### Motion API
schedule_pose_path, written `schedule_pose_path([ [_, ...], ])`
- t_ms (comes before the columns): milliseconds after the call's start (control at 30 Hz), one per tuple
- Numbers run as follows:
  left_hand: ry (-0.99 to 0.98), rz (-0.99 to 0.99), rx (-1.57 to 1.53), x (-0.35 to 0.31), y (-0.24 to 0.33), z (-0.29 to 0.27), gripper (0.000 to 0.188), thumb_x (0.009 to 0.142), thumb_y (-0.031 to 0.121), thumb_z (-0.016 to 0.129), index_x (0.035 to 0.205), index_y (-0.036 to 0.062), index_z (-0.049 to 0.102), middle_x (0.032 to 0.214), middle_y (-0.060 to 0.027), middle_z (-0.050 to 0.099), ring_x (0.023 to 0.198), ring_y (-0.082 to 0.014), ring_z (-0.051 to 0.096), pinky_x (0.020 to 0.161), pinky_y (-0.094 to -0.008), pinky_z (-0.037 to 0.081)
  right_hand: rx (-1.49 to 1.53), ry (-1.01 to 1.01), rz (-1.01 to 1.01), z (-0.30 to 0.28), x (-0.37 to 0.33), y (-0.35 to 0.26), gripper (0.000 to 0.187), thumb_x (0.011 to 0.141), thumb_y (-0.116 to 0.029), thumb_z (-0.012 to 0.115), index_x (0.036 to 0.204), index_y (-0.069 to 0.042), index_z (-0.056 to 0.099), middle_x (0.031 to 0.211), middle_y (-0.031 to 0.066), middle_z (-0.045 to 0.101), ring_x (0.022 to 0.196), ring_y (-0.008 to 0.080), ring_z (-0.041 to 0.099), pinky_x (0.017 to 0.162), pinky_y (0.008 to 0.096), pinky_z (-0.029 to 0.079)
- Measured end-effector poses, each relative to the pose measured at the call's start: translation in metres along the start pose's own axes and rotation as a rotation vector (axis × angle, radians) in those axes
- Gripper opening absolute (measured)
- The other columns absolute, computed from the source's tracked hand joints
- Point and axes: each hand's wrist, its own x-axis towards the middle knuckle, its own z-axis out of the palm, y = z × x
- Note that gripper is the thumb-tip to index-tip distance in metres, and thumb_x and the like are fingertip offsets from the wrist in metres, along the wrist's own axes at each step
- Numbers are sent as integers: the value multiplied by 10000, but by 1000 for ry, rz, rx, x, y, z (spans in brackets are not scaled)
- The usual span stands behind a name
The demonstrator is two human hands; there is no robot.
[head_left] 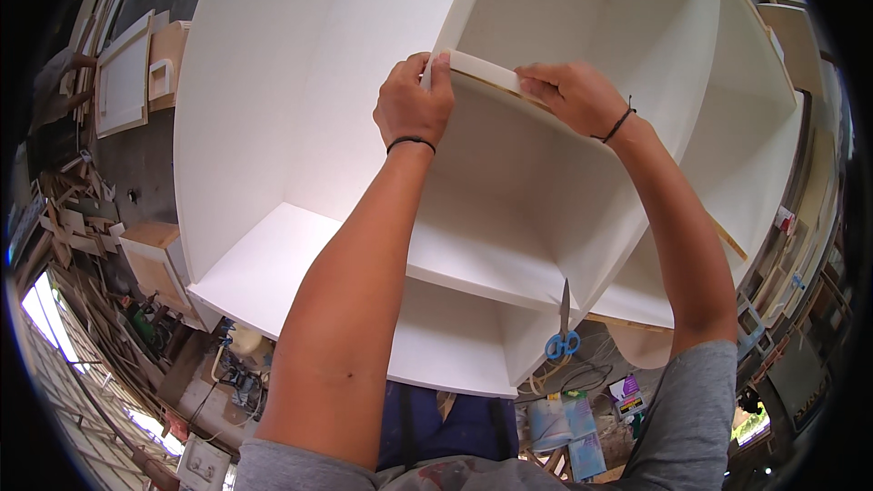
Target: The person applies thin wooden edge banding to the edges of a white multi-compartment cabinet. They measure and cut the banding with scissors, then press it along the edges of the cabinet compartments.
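Off to the left of both hands, white panelled doors (pixel 123 82) and wood offcuts (pixel 77 227) are lying about the workshop floor, out of the way of the big white cabinet (pixel 273 127) that the person is standing over.

The left hand (pixel 414 105) is curling closed over the front edge of a partition, thumb and fingers pinching the end of a thin white edge strip (pixel 482 70), apparently to anchor it at the corner so it cannot slip.

Just to the right of that hand, the strip is running along the raw wood edge, and the right hand (pixel 573 95) is lying nearly flat on it, fingers pressing down rather than gripping, seemingly to seat it flush.

Below the right forearm, blue-handled scissors (pixel 564 327) are resting on a lower shelf edge, blades pointing up, handy for trimming.
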Motion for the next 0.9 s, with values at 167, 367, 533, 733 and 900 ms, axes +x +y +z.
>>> schedule_pose_path([
  [167, 1, 0, -2, 0, 3, -1, 389, 897, 478, 551, 994, 135, 708, 982, -61, 706, 989, -244, 647, 855, -373, 488, 77, 12, 9, 1, 1, 1, 254, 947, -269, 527, 1074, -131, 698, 887, 117, 693, 795, 314, 629, 711, 390, 493],
  [367, 12, 22, 22, 1, 0, 1, 401, 894, 483, 551, 983, 122, 703, 976, -64, 698, 963, -246, 643, 825, -381, 495, -1, -22, 7, -2, 3, 2, 252, 941, -267, 529, 1074, -137, 699, 916, 93, 700, 830, 300, 637, 726, 384, 501],
  [533, 29, 58, 44, 1, -1, 2, 394, 900, 475, 543, 960, 116, 693, 959, -56, 680, 910, -240, 633, 766, -386, 508, -40, -15, -10, 0, 3, 3, 249, 940, -266, 522, 1065, -148, 701, 918, 85, 700, 842, 296, 638, 717, 391, 503],
  [733, 27, 54, 52, 0, -1, 2, 398, 898, 488, 547, 961, 124, 693, 941, -51, 677, 900, -240, 632, 769, -392, 505, -65, -13, -12, 3, 5, 8, 244, 939, -266, 522, 1061, -155, 703, 913, 82, 700, 843, 300, 639, 711, 394, 504],
  [900, 20, 56, 61, 1, 0, 3, 404, 893, 500, 551, 961, 128, 692, 938, -51, 675, 901, -242, 632, 766, -396, 504, -60, -10, -8, 5, 5, 10, 243, 938, -263, 524, 1064, -161, 705, 920, 83, 701, 842, 302, 640, 707, 396, 508],
])
